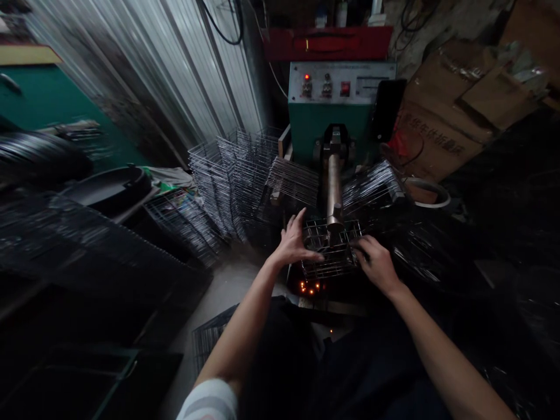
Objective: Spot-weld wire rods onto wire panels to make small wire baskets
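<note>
A small wire basket (333,252) sits under the copper-coloured arm (335,189) of a green welding machine (339,111). My left hand (294,240) grips the basket's left side with the thumb across the wires and the other fingers spread upward. My right hand (376,263) holds the basket's right edge. Orange sparks (310,287) glow just below the basket's front left corner.
Stacks of wire grids (234,175) stand to the left of the machine, and more lie at the right (371,186). Corrugated metal wall (175,70) behind. Cardboard boxes (450,116) at the back right. A dark round pan (109,186) and black wire panels (87,245) lie left.
</note>
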Tool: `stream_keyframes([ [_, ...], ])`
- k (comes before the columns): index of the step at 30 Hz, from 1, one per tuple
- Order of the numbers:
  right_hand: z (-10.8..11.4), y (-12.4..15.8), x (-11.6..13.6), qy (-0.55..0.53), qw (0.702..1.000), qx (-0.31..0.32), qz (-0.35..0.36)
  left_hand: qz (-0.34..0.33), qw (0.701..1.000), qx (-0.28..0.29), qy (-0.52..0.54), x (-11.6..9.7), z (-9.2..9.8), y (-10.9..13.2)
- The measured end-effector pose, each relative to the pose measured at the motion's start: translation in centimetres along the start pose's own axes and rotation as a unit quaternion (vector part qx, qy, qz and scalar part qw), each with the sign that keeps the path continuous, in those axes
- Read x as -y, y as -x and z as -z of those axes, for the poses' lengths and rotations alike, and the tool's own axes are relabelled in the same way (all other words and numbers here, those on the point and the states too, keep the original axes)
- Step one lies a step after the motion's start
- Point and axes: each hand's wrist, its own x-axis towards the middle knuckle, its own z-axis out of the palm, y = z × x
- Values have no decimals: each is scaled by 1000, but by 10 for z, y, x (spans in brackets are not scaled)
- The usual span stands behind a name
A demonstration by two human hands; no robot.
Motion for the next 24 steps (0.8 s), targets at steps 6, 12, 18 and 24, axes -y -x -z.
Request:
stream_keyframes([
  [6, 16, 37, 3, -273, 928, -57, -248, 99, 946, 58, 304, 80, -54, 49],
  [12, 16, 46, 35, -395, 864, -53, -308, 144, 939, 32, 310, 85, -66, 71],
  [18, 41, 71, 68, -444, 804, 125, -374, 26, 988, 106, 109, 39, -44, 120],
  [24, 33, 61, 70, -436, 814, 279, -262, 47, 985, 128, -107, -39, -46, 98],
])
